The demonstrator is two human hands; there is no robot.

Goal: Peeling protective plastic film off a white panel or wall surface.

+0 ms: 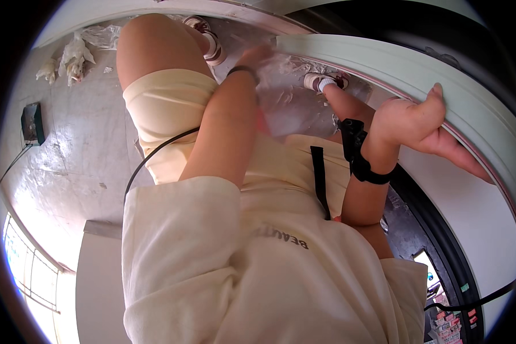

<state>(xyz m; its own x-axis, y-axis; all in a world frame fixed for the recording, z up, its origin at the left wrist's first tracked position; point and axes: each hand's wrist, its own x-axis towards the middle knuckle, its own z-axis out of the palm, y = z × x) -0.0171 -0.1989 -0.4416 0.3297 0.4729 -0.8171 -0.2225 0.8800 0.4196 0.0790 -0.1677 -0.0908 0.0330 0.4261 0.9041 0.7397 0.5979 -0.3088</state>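
Note:
A long pale green panel (382, 58) with a pinkish strip along its edge curves across the upper right. My right hand (417, 120) is around its near edge, the thumb up against the green face and the fingers along the underside. A black device (354, 137) is strapped to that wrist. By the panel's far left end is my left hand (260, 56), blurred by motion; its fingers and anything in them cannot be made out. That wrist wears a dark band (243, 69). Below it, a pinkish-red blur (262, 122) is too smeared to name.
Crumpled clear plastic (75, 58) lies on the grey floor at the upper left, with scraps between my feet. A dark green box (33, 124) with cables stands farther left. A black cable (155, 152) loops past my thigh. A white block (99, 279) stands lower left.

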